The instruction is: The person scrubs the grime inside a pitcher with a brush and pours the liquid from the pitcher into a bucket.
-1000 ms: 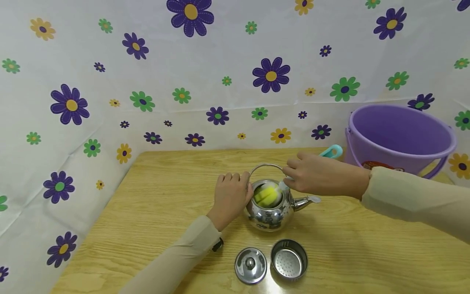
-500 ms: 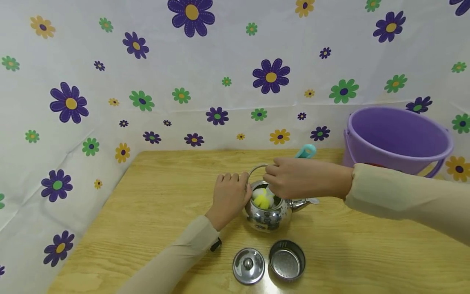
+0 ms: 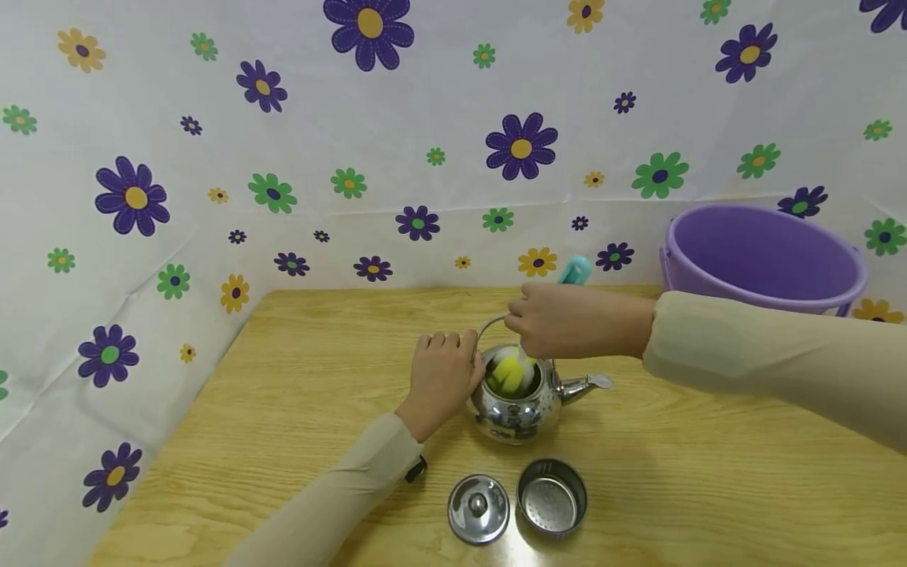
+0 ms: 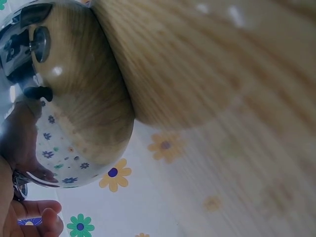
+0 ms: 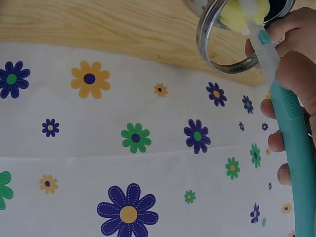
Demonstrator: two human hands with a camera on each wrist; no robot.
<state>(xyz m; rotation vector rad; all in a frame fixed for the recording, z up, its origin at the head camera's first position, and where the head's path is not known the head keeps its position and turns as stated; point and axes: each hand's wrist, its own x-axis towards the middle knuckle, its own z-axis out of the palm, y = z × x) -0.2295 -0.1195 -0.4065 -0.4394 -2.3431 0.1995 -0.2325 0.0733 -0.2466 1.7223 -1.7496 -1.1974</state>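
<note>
A shiny steel kettle (image 3: 513, 425) stands uncovered on the wooden table, its spout pointing right. My left hand (image 3: 439, 386) grips it at the left, by the rim and the foot of the hoop handle (image 5: 203, 34). In my right hand (image 3: 570, 321) is a sponge brush, its turquoise grip (image 5: 292, 143) wrapped by the fingers, thumb along the top. The yellow and white sponge head (image 3: 510, 376) sits in the kettle's mouth. From the left wrist, the kettle's mirror-like side (image 4: 84, 84) shows, with the left fingertips (image 4: 52, 222) below it.
In front of the kettle lie a round steel lid (image 3: 479, 509) with a knob and a perforated strainer cup (image 3: 551, 498). A purple bucket (image 3: 697, 282) stands at the back right, behind the right forearm. A flower-print sheet (image 3: 397, 142) hangs behind the table.
My right hand has moved left over the kettle, dipping and then rising slightly, and the brush handle stands steeper. The sponge head has shifted within the opening. My left hand stays in place.
</note>
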